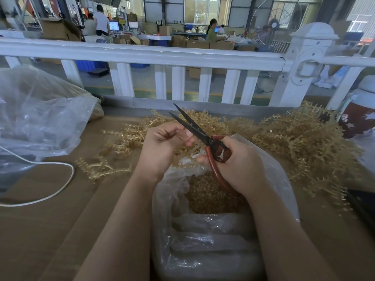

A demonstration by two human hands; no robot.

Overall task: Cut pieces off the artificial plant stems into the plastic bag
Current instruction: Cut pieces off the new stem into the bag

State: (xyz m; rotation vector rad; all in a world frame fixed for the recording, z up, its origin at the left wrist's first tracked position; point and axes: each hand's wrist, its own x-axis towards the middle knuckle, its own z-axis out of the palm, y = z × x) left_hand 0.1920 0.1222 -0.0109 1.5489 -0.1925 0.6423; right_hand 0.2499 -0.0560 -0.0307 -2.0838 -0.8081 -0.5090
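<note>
My right hand point(241, 163) grips the red handles of the scissors point(194, 128), whose dark blades are parted and point up and to the left. My left hand point(162, 147) has its fingers curled, pinching a tan artificial plant stem point(187, 150) just left of the blades; most of that stem is hidden by the hand. Both hands hover over the open clear plastic bag point(203, 230), which holds a heap of small tan cut pieces point(209, 193). More tan stems point(300, 142) lie piled on the table behind and to the right.
A few loose stems point(101, 168) lie left of the bag. A large crumpled clear bag point(38, 116) sits at the far left, with a white cable point(60, 187) looping below it. A white railing point(182, 55) runs behind the table. A red-and-white jar point(359, 116) stands at the right.
</note>
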